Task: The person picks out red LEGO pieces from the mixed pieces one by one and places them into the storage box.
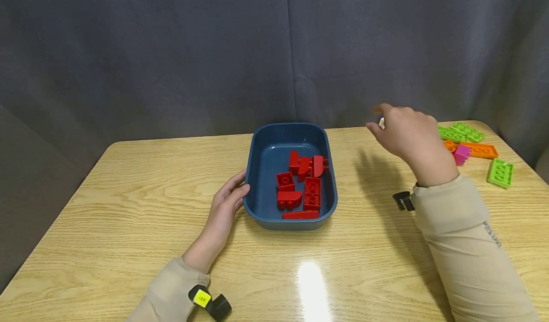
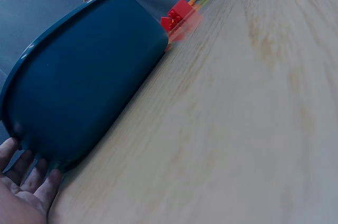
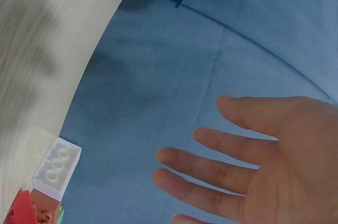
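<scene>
A blue plastic bin [image 1: 262, 169] stands near the table's back edge with several red toy bricks [image 1: 312, 193] inside. My left hand [image 1: 225, 200] touches the bin's left side, thumb at the rim. In the left wrist view its fairly straight fingers [image 2: 37, 176] lie against the outer wall. My right hand [image 1: 409, 134] is raised over the table, right of the bin, holding nothing. The right wrist view shows its fingers [image 3: 211, 171] spread apart. A white brick [image 3: 57, 168] lies at the table edge; in the head view this hand mostly hides it.
On the right end of the table lie green bricks [image 1: 500, 173], an orange brick [image 1: 482, 150] and a magenta brick [image 1: 462, 155]. Part of this group is behind my right forearm. A grey curtain [image 1: 206, 60] hangs along the back edge of the wooden table [image 1: 141, 198].
</scene>
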A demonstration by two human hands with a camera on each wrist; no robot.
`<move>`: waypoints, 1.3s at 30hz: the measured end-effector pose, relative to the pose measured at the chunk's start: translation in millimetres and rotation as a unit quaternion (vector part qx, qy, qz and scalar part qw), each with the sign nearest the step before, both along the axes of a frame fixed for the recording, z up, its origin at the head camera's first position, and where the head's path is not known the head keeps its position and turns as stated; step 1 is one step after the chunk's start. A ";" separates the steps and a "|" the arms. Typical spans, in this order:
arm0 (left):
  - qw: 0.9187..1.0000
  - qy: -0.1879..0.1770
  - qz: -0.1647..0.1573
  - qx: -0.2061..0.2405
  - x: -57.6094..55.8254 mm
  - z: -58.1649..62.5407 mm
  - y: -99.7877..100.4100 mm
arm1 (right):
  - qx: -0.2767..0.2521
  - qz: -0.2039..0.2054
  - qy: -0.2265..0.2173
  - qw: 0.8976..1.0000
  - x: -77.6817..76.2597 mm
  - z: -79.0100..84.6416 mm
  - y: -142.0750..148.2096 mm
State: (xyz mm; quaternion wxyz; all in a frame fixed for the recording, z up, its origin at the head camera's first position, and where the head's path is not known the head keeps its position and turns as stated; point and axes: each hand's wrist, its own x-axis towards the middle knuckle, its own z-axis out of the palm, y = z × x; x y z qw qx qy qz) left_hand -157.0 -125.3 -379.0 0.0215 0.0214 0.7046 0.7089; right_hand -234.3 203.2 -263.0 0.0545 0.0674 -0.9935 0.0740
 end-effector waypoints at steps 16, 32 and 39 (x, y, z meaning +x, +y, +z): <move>1.000 0.005 -0.001 0.001 0.6 0.5 0.9 | -0.009 -0.022 -0.027 0.999 -7.9 -2.3 16.7; 1.000 0.002 0.000 0.002 0.7 0.6 0.9 | -0.018 -0.035 -0.039 0.998 -11.3 -2.9 31.3; 1.000 0.004 -0.002 0.001 0.6 0.8 0.8 | -0.016 -0.043 -0.057 0.997 -14.3 -3.8 36.3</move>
